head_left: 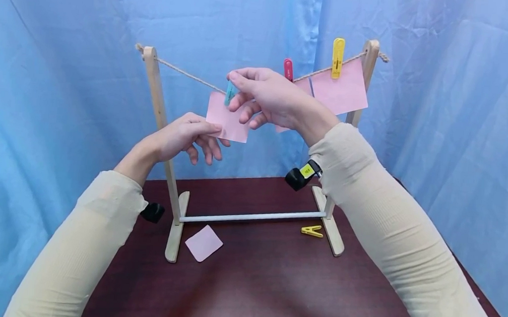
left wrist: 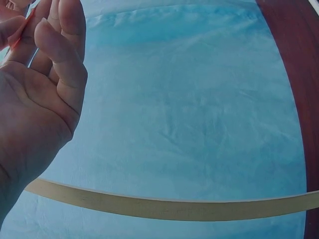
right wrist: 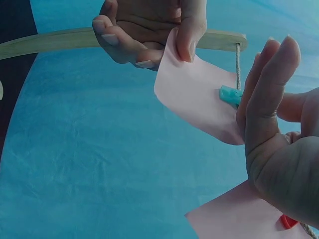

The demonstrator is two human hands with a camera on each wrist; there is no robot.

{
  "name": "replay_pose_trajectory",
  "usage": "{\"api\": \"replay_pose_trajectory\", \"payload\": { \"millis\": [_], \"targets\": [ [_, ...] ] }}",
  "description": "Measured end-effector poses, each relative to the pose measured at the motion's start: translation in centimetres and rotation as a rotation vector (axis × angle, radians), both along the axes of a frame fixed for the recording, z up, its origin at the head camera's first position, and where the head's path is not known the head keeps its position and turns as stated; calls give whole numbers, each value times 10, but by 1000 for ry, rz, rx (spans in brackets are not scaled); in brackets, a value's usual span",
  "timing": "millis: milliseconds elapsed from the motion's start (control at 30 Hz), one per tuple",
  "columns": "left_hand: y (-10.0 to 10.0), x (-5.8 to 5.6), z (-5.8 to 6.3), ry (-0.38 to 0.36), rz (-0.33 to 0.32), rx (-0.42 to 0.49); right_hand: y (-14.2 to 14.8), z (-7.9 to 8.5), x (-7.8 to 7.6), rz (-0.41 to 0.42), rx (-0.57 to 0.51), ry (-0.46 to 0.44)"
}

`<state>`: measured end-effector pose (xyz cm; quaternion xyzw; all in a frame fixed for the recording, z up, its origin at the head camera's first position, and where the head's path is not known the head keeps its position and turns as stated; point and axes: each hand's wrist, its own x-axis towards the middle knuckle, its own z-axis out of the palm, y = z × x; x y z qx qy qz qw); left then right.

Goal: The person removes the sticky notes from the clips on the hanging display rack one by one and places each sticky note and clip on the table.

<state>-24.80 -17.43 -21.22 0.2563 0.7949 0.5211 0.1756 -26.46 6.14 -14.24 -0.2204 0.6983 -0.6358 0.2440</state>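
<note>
Pink hung: two sheets, far right on the twine (head_left: 184,73), under the yellow peg (head_left: 337,57) and red peg (head_left: 288,68).
Now: right hand (head_left: 265,97) pinches the teal peg (head_left: 230,93) onto the pink sheet (head_left: 228,118) mid-line; left hand (head_left: 188,134) pinches its lower left corner.
Left: loose pink sheet (head_left: 203,242) and loose yellow peg (head_left: 312,231) on the table (head_left: 270,289).
Hidden: peg's bite on the twine.

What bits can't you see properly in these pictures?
- Teal clothespin: head view, the right hand covers most of it, so whether it bites the twine is unclear.
- Middle pink note: head view, mostly behind that hand.
- Left hand: left wrist view, its grip on the held pink note is cut off by the top edge.
</note>
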Motion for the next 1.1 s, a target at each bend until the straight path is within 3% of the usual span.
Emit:
{"api": "replay_pose_trajectory", "payload": {
  "millis": [1100],
  "targets": [
    [2, -1, 1, 8, 17, -18, 1, -3, 3, -7, 68, 66]
  ]
}}
